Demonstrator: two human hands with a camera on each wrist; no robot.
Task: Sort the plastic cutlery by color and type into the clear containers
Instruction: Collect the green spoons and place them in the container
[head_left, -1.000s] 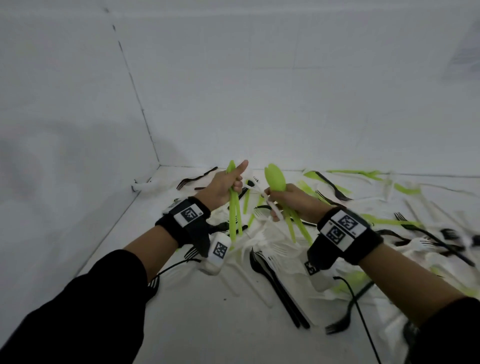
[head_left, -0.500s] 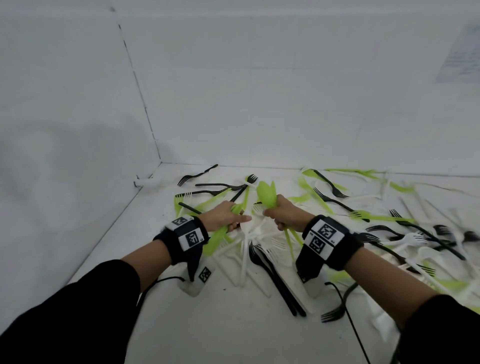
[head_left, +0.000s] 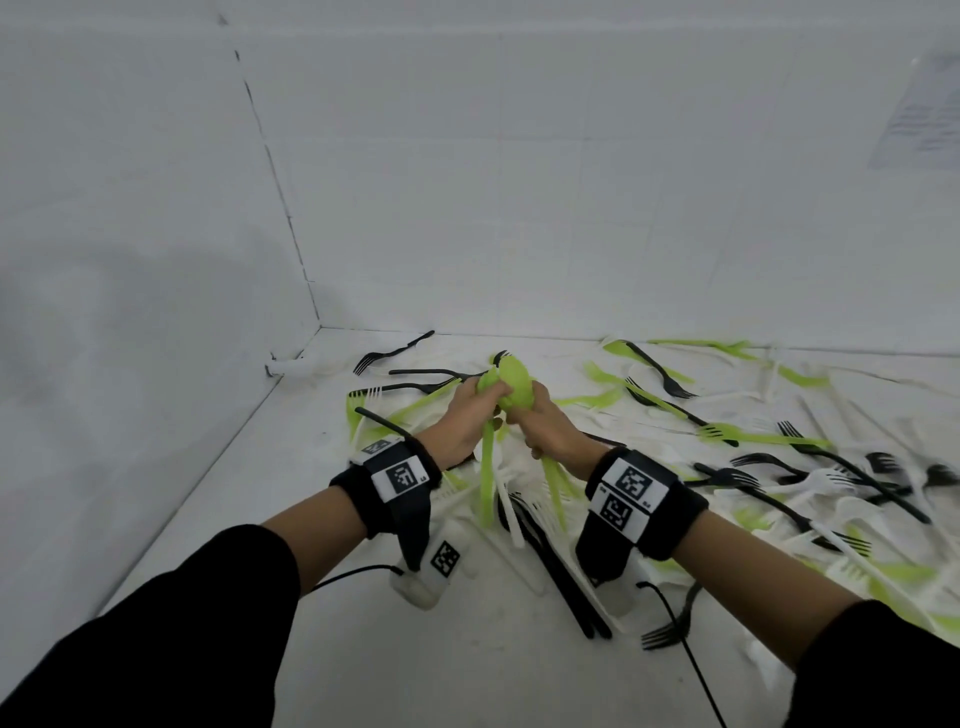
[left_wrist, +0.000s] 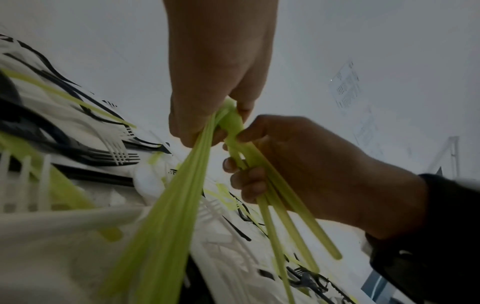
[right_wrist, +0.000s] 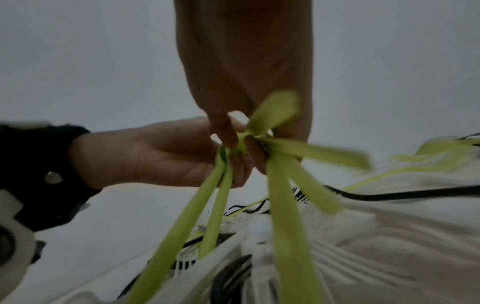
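Green spoons (head_left: 511, 387) sit at the middle of the head view, their bowls bunched together above both hands and their handles hanging down toward the lower centre of the frame. The left hand (head_left: 462, 415) closes its grip on one bundle: in the left wrist view its fingers (left_wrist: 197, 123) pinch the necks of the green handles (left_wrist: 166, 216), which fan down to the lower left of that frame. The right hand (head_left: 550, 426) has its grip curled round a second bundle; the left wrist view shows its fingers (left_wrist: 246, 179) wrapped round several handles that run down to the lower right. The two hands touch at the bowls, so both bundles meet above the grips and spread apart below them. In the right wrist view the handles (right_wrist: 285, 205) splay out beneath the right hand's fingers, blurred.

Below the hands, on the white worktop (head_left: 363, 649), loose cutlery lies scattered: black forks (head_left: 670, 382) and green forks (head_left: 722, 431) toward the right, white forks (head_left: 821, 480) further right, and black pieces (head_left: 561, 571) at lower centre. A paper sheet (head_left: 919, 114) hangs on the wall at the upper right.
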